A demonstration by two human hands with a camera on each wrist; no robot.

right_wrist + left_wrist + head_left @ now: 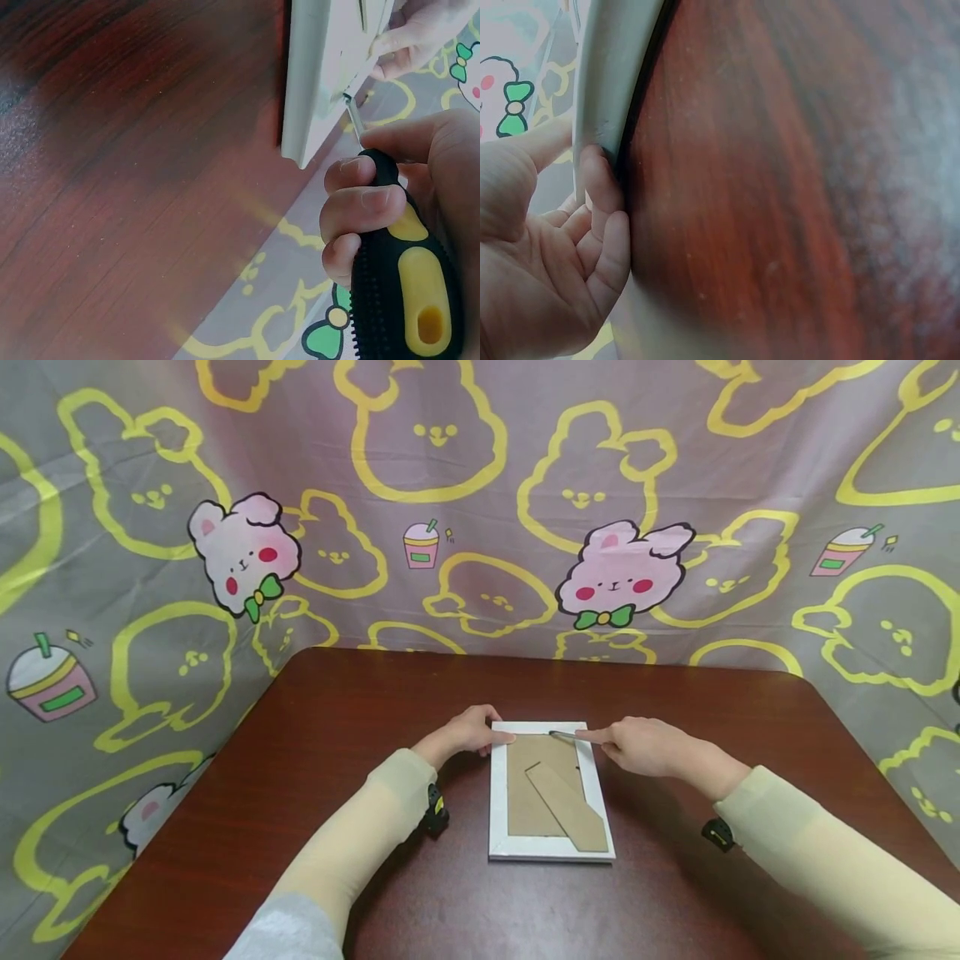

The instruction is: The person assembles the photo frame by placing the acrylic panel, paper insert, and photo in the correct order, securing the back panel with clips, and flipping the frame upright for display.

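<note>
A white picture frame (498, 802) lies face down on the table, its brown backing board (525, 814) and slanted easel stand (567, 810) showing. My left hand (472, 731) grips the frame's far left corner, thumb on top; in the left wrist view, fingers (604, 184) lie against its side edge. With my right hand (648, 746) I hold a screwdriver (426, 300) by its black and yellow handle, index finger stretched along the metal shaft (355, 120). Its tip meets the far edge of the backing board, where it borders the white rim.
The dark red-brown table (360, 718) has rounded far corners. Behind and beside it hangs a grey curtain (487, 527) with yellow outlines and pink rabbits. Black wrist cameras sit on the left sleeve (401, 785) and right sleeve (772, 810).
</note>
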